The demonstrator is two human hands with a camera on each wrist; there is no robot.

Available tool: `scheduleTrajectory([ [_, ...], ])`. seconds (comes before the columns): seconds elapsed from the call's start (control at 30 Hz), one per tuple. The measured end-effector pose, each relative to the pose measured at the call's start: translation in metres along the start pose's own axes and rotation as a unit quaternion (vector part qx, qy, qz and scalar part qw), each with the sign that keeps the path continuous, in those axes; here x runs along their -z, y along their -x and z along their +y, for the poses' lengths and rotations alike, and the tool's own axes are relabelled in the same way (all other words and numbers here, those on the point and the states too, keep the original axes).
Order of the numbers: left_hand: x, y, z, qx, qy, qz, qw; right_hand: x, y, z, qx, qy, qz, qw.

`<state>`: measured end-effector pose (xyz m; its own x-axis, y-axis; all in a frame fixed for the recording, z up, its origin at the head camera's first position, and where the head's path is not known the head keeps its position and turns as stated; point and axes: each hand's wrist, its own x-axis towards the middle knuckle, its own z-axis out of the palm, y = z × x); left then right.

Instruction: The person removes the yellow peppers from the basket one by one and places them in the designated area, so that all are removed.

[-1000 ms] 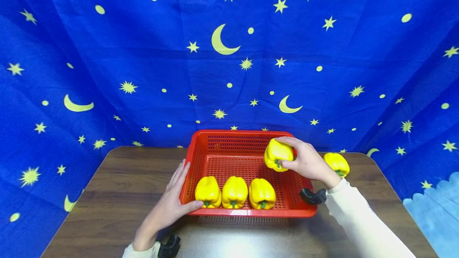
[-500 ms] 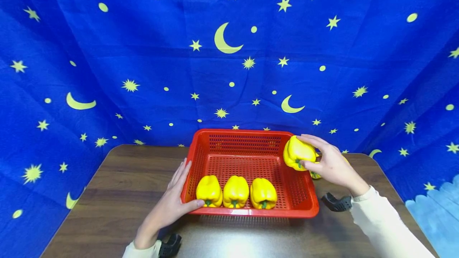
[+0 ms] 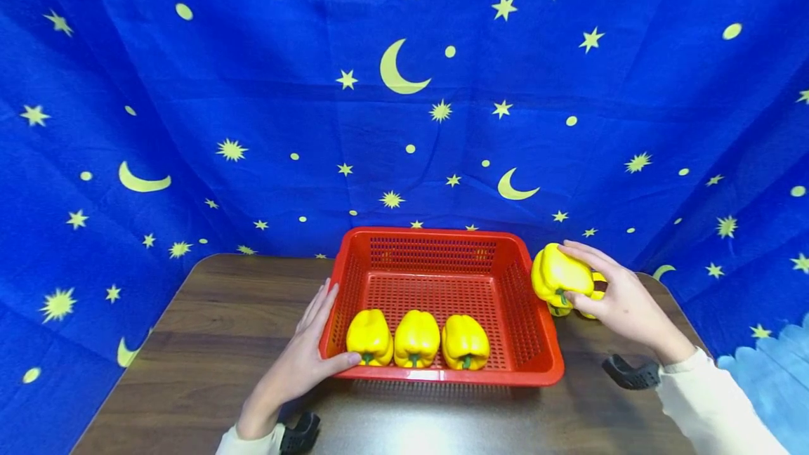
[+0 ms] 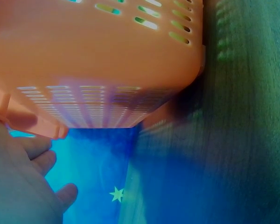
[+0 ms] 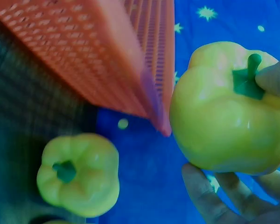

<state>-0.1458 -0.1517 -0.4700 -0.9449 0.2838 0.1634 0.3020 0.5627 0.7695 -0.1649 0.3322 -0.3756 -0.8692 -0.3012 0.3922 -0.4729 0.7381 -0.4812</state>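
My right hand (image 3: 622, 300) grips a yellow bell pepper (image 3: 559, 276) in the air just outside the red basket's right rim. In the right wrist view the thumb presses by the green stem of the held bell pepper (image 5: 224, 112), with the fingers on its other side. My left hand (image 3: 297, 353) rests on the left front corner of the red plastic basket (image 3: 436, 376), thumb over the front rim and fingers fairly straight along the left side. Three yellow bell peppers (image 3: 416, 338) stand in a row along the basket's front, stems facing me.
Right of the basket, on the wooden table (image 3: 240, 314), another yellow bell pepper (image 5: 79, 175) stands below the held one; part of a further one shows behind my right hand. A blue star-patterned cloth (image 3: 284, 125) hangs behind the table.
My right hand has carried the bell pepper rightward, from over the basket's inside to beyond its right rim. The left hand and the three peppers in the basket stay put.
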Motion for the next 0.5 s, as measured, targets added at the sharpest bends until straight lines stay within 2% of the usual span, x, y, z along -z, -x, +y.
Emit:
scheduleTrajectory([
  [0.33, 0.0, 0.0, 0.0, 0.014, 0.007, -0.005, 0.9999, 0.01, 0.013, 0.016, 0.012, -0.018, 0.018, 0.9996],
  [0.5, 0.0, 0.0, 0.0, 0.009, 0.002, -0.004, 1.0, 0.011, 0.02, 0.028, 0.006, -0.075, 0.01, 0.9971],
])
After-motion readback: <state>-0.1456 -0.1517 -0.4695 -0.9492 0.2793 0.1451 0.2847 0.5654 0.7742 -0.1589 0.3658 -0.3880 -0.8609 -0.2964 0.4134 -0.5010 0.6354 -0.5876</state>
